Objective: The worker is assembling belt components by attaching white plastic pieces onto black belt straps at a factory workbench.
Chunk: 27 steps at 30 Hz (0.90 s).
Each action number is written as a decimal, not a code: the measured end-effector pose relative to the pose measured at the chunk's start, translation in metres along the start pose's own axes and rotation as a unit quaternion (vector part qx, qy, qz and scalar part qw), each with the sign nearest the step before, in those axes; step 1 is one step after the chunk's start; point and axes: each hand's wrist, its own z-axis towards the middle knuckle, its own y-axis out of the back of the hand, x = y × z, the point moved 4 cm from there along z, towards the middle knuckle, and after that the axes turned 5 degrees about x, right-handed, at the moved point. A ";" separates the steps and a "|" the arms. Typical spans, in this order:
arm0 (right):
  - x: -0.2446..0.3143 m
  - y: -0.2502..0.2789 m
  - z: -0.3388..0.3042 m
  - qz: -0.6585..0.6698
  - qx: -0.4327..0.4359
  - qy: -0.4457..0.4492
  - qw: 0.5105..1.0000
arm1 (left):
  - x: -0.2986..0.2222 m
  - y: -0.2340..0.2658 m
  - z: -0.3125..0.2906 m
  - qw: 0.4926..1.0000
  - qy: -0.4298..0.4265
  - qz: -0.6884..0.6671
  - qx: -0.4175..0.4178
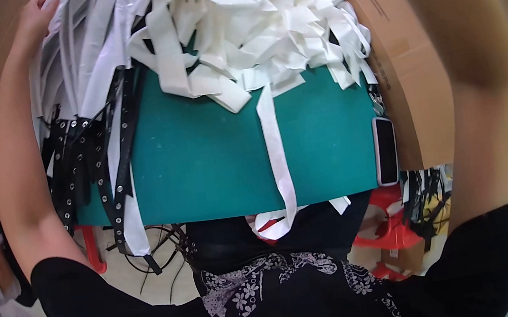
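Observation:
At the far left, my left hand (pixel 36 20) is closed at the edge of a bundle of white plastic sleeves (pixel 88 58), its fingertips partly hidden. Black belts with metal eyelets (pixel 95 145) hang out of these sleeves over the table's left side. Beside them lies a large tangled heap of white fabric-like strips (pixel 256 15). One long white strip (pixel 274 148) trails from the heap across the green tabletop (pixel 199 154) and over its near edge. My right forearm reaches up past the top edge, so the right hand is out of sight.
A phone (pixel 385 150) lies at the table's right edge, below a metal clip. Brown cardboard (pixel 410 63) stands along both sides. Red stools (pixel 384 224), more black straps (pixel 426 199) and dark cords (pixel 166 255) show below. Other people are partly visible at both rims.

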 end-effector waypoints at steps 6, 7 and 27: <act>0.119 -0.092 -0.225 0.131 0.260 -0.085 0.953 | -0.025 -0.033 -0.038 0.832 -0.242 0.439 -0.237; 0.131 -0.098 -0.262 0.098 0.284 -0.082 0.950 | -0.050 -0.039 -0.057 0.831 -0.247 0.437 -0.237; 0.297 -0.211 -0.556 0.658 -0.224 -0.631 0.345 | -0.193 -0.255 -0.374 0.870 -0.371 0.071 0.317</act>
